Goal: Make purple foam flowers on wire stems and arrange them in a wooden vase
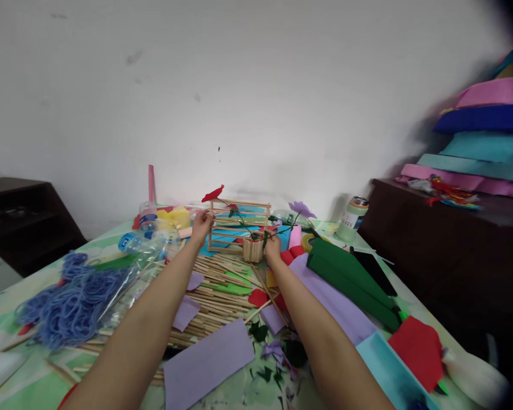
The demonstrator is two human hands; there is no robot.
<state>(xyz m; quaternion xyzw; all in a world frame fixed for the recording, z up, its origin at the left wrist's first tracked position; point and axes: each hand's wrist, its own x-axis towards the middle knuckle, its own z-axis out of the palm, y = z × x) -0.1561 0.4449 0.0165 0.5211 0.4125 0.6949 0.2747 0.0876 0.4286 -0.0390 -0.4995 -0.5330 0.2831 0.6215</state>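
Observation:
Both arms reach forward to a small wooden stick rack point(239, 203) that stands upright on the table. My left hand point(202, 224) pinches the rack's left post, close to a red felt flower point(213, 194). My right hand point(272, 246) is at the rack's lower right, its fingers closed beside a small stick pot point(253, 250); what they grip is too small to make out. Green stems rise from the pot, one leading to a purple flower point(302, 209) on the right.
Many loose sticks point(222, 285) cover the middle. Blue yarn point(77, 302) and plastic bottles point(131, 242) lie left. Purple felt point(209, 364), a green felt roll point(353, 282), red felt point(416, 350) and a jar point(351, 219) are nearer or right.

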